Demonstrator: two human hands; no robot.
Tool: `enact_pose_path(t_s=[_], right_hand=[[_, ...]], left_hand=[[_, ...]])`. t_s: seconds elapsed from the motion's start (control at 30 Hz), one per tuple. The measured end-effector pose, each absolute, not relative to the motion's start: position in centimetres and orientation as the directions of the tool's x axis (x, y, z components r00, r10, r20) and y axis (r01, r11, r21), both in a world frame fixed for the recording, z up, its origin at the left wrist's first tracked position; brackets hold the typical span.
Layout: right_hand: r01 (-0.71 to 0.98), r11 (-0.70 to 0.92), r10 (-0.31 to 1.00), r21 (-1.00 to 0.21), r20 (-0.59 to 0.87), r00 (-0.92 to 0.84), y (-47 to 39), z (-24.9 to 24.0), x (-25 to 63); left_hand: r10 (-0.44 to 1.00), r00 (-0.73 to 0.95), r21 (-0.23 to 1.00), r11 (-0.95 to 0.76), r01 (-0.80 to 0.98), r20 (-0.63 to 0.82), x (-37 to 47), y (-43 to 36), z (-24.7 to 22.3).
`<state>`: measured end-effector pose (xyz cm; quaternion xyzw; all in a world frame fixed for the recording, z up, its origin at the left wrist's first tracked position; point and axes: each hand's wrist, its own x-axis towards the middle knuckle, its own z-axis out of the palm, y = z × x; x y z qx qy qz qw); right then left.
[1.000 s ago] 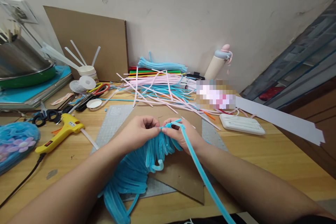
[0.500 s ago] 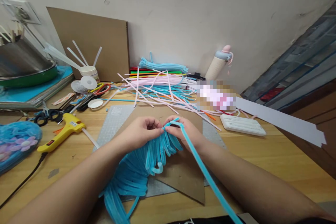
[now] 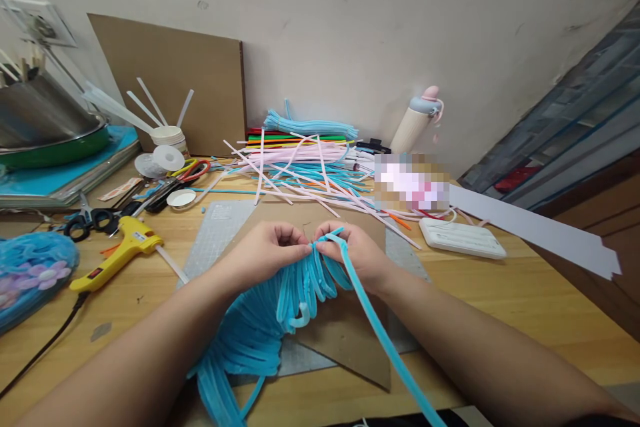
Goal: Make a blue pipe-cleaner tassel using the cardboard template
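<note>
A long row of looped blue pipe cleaners [image 3: 250, 333] hangs below my hands and curves down to the lower left over brown cardboard [image 3: 350, 340]. My left hand [image 3: 273, 250] pinches the row's top edge between thumb and forefinger. Right beside it, my right hand [image 3: 353, 253] is closed on the same edge, near a bend in the pipe cleaner. From that bend a long blue strand [image 3: 385, 337] runs down toward my body at the lower right. The curled fingers partly hide the gripped spot.
A yellow glue gun [image 3: 117, 257] and black scissors [image 3: 90, 219] lie at left. Loose pink, blue and orange pipe cleaners [image 3: 300, 160] are piled behind my hands. A bottle [image 3: 413, 123] and a white power bank [image 3: 463, 238] stand or lie at right.
The long blue strand has shifted left at its lower end. The loops near my right hand have spread slightly to the right. Both hands have kept nearly the same place.
</note>
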<state>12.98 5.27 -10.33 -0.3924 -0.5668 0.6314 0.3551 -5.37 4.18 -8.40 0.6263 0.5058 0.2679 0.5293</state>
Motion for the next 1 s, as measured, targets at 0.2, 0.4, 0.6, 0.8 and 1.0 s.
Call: enact_pose_path(t_s=[0.2, 0.4, 0.6, 0.8, 1.0], right_hand=[[0.046, -0.11, 0.884, -0.993, -0.118, -0.452, 5.32, -10.29, 13.09], [0.001, -0.164, 0.855, -0.986, -0.142, -0.498, 5.36, -10.35, 13.23], [0.007, -0.153, 0.86, -0.988, -0.136, -0.493, 5.46, -10.2, 13.2], [0.1, -0.092, 0.873, -0.991, -0.128, -0.47, 5.35, -9.72, 13.14], [0.16, -0.088, 0.881, -0.983, -0.151, -0.448, 5.34, -9.72, 13.09]], left_hand=[[0.919, 0.338, 0.933, 0.077, 0.352, -0.203, -5.48, 4.13, -8.39], [0.916, 0.351, 0.932, 0.063, 0.356, -0.196, -5.42, 4.15, -8.34], [0.911, 0.356, 0.929, 0.072, 0.364, -0.21, -5.41, 4.24, -8.2], [0.919, 0.345, 0.928, 0.057, 0.368, -0.193, -5.38, 4.11, -8.29], [0.917, 0.345, 0.922, 0.059, 0.382, -0.201, -5.39, 4.05, -8.29]])
